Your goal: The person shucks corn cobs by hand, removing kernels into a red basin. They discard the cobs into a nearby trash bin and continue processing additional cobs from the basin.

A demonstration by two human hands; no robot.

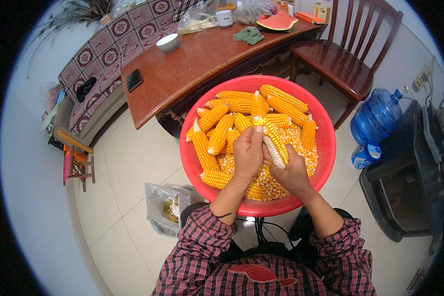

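Note:
An ear of corn (275, 140) is held between my two hands, above a large red plastic basin (327, 155). Its left side is bare pale cob, while yellow kernels still cover the right side and top. My left hand (248, 151) grips the upper part, thumb pressed on the kernels. Around the lower end, my right hand (292, 171) is closed with its thumb along the side. Whole yellow ears of corn (219, 134) are heaped at the basin's back and left. Loose corn kernels (272, 185) fill its middle and front. My palms and some fingers are hidden.
Beyond the basin is a reddish-brown table (192, 70) with a phone (134, 80), a bowl (168, 43), a green cloth (248, 35) and watermelon (277, 21). A wooden chair (333, 55) and blue water bottle (375, 114) stand right. A plastic bag (159, 207) sits on the floor left.

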